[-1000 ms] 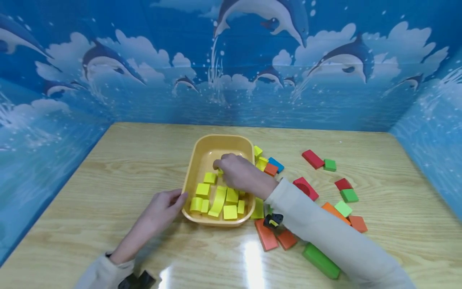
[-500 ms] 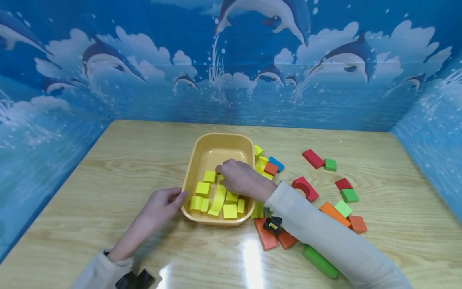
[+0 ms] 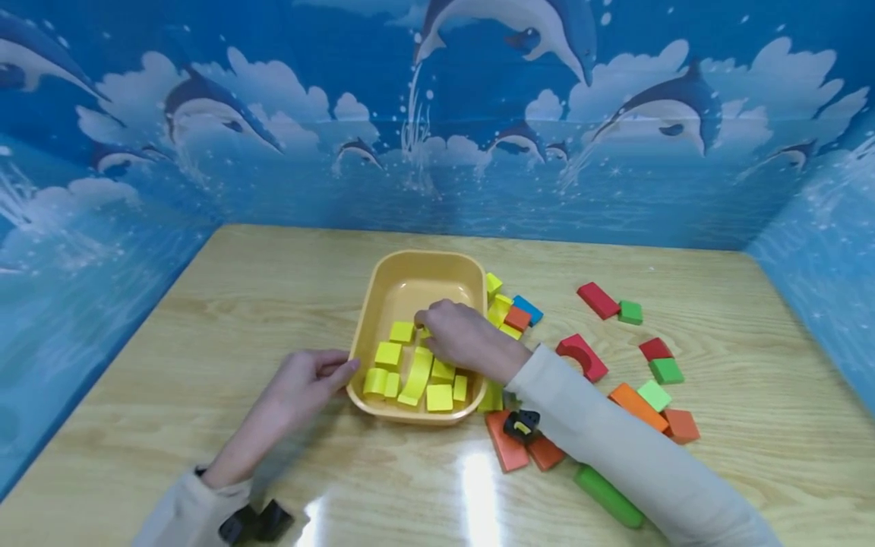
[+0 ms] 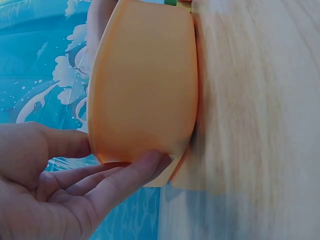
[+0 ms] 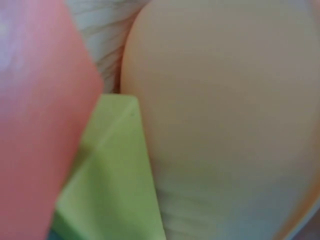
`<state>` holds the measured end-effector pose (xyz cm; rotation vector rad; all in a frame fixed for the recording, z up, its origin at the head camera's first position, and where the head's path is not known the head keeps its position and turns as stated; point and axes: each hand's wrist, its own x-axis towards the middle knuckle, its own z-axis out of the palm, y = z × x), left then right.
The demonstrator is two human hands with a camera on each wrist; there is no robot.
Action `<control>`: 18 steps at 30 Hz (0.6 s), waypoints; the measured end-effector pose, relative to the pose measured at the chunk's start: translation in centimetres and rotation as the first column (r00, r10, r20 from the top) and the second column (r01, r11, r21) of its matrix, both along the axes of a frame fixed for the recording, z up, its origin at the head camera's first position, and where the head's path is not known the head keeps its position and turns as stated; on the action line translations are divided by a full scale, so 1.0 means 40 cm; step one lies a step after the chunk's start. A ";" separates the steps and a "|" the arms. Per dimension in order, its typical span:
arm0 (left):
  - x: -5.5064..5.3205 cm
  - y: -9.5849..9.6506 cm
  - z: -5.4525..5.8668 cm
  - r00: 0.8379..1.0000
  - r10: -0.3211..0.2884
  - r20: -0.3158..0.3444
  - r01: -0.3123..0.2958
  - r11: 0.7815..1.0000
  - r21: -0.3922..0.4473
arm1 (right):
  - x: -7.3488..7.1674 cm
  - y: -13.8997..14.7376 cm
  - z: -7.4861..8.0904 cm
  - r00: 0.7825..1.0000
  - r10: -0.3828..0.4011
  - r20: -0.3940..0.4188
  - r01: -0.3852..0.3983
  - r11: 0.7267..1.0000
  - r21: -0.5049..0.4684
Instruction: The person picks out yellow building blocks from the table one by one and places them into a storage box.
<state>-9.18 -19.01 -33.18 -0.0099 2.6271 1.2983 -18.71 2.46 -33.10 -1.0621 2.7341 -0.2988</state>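
Note:
A tan plastic bin (image 3: 431, 262) holds several yellow blocks (image 3: 388, 355) of different shapes, including an arched one (image 3: 418, 375). My left hand (image 3: 307, 384) holds the bin's left side near the front corner; in the left wrist view its fingers (image 4: 135, 175) lie along the outer wall (image 4: 145, 85). Inside the bin, my right hand (image 3: 461, 330) has its fingers curled down on a yellow block (image 3: 425, 333), mostly hidden beneath them. The right wrist view shows the bin's outer side (image 5: 225, 100) and a yellow triangular-edged block (image 5: 115, 175) beside it.
Right of the bin lie yellow blocks (image 3: 499, 308), a blue block (image 3: 529, 308), a red arch (image 3: 582, 357), a green bar (image 3: 608, 497) and several red, orange and green pieces. Some sit under the right forearm (image 3: 615, 441). A dolphin-print backdrop (image 3: 437, 182) stands behind the table (image 3: 287, 281).
My right hand has shifted slightly nearer and to the right within the bin, with the yellow block under its fingers. The left hand stays at the bin's side.

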 end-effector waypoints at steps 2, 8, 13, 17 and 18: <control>-0.003 0.001 0.003 1.000 0.000 0.007 0.000 1.000 0.015 | -0.001 0.003 0.000 1.000 -0.003 0.003 0.003 1.000 0.003; -0.002 -0.003 0.011 1.000 0.011 -0.005 -0.011 1.000 0.000 | 0.000 0.008 0.002 0.999 -0.018 0.031 0.018 1.000 0.002; -0.004 -0.006 0.014 1.000 0.029 -0.001 -0.029 0.999 0.015 | 0.000 0.015 0.004 1.000 0.001 0.002 -0.001 1.000 0.012; -0.004 -0.004 0.013 0.999 0.035 0.022 -0.035 0.999 0.012 | 0.000 0.033 0.015 0.999 0.029 -0.015 -0.030 0.999 -0.029; -0.004 -0.003 0.012 0.999 0.037 0.027 -0.037 0.999 0.009 | 0.000 0.042 0.019 0.999 0.039 -0.024 -0.040 0.998 -0.055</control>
